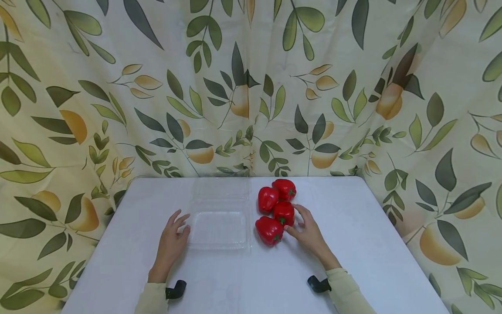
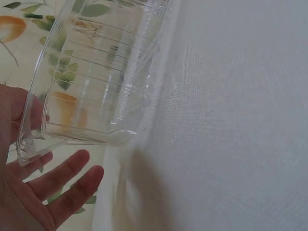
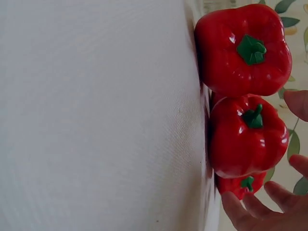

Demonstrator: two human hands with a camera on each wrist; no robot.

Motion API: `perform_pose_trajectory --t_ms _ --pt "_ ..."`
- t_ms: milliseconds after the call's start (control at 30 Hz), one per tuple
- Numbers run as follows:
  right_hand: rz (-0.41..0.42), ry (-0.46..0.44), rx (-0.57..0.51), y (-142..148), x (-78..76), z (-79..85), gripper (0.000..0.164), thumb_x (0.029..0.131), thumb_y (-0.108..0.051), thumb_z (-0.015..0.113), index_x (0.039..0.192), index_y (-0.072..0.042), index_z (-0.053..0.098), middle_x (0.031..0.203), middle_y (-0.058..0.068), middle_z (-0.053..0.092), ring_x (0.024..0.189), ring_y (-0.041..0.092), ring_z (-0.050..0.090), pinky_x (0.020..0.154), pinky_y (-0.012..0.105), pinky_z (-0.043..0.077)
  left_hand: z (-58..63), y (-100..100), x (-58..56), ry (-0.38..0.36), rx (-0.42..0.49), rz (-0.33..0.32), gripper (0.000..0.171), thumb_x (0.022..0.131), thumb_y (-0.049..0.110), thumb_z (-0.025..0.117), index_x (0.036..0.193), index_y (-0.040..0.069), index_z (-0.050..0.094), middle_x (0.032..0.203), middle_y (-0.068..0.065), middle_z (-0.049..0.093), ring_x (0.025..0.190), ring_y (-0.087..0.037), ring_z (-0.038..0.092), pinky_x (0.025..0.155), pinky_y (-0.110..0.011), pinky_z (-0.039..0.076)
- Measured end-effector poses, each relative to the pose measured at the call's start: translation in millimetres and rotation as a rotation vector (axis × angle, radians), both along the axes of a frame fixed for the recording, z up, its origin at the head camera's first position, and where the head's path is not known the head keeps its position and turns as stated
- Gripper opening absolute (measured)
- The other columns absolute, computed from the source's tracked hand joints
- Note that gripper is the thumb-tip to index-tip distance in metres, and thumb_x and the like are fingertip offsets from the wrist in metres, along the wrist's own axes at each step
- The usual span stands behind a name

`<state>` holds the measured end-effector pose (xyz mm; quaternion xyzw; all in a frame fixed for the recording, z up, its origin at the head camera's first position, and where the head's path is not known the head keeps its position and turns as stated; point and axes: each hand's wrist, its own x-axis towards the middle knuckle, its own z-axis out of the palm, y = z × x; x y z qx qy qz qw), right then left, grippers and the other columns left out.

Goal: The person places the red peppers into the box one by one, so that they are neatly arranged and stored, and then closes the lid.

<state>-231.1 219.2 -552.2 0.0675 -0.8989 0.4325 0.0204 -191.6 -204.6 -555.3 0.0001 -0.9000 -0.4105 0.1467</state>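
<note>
Head view: sleeves (image 1: 150, 298) cut off at bottom; left hand (image 1: 172, 239), fingers spread, beside clear container (image 1: 219, 231), contact unclear, see-through walls hard to make out on white table (image 1: 376, 244). Right hand (image 1: 310, 233), fingers apart, at four red peppers (image 1: 283, 212) right of container, can't tell if touching; right wrist view, rear peppers largely hidden. Leafy curtain (image 1: 274, 100) behind, cropped at top

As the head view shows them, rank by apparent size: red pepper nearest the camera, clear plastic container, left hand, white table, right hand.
1. White table
2. Clear plastic container
3. Left hand and right hand: too alike to rank
4. Nearest red pepper
</note>
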Motion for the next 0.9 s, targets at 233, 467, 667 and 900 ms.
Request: perform_pose_trajectory --t_ms 233,467,667,900 --pt "-0.067 0.015 -0.005 -5 8.5 2.7 0.079 0.079 -0.032 0.080 0.146 -0.021 0.040 0.148 0.010 0.042 0.124 0.031 0.053 0.092 0.048 0.057 -5.0 -4 -0.3 -0.023 0.022 -0.021 0.033 0.097 0.011 0.056 0.128 0.005 0.064 0.150 -0.014 0.046 0.105 -0.031 0.069 0.084 -0.046 0.059" --pt "-0.084 0.071 -0.062 -10 18.9 5.9 0.066 0.082 -0.028 0.078 0.139 -0.017 0.048 0.138 0.009 0.049 0.114 0.029 0.058 0.089 0.045 0.058 -7.8 -5 -1.0 -0.020 0.018 -0.020 0.033 0.095 0.007 0.057 0.127 0.002 0.064 0.147 -0.012 0.050 0.102 -0.028 0.070 0.083 -0.043 0.059" --pt "-0.057 0.086 -0.095 -18 26.8 10.4 0.064 0.080 -0.025 0.080 0.136 -0.016 0.050 0.134 0.008 0.052 0.115 0.031 0.057 0.090 0.049 0.057 -6.5 -6 -1.0 -0.027 0.020 -0.014 0.033 0.095 0.008 0.056 0.126 0.003 0.065 0.146 -0.012 0.051 0.101 -0.028 0.071 0.082 -0.042 0.059" --pt "-0.031 0.064 -0.124 -26 33.2 13.1 0.068 0.076 -0.023 0.082 0.136 -0.018 0.050 0.135 0.006 0.052 0.120 0.031 0.055 0.092 0.051 0.056 -5.3 -6 -1.5 -0.018 0.019 -0.020 0.033 0.094 0.008 0.057 0.126 0.003 0.065 0.146 -0.012 0.052 0.100 -0.029 0.071 0.080 -0.040 0.059"
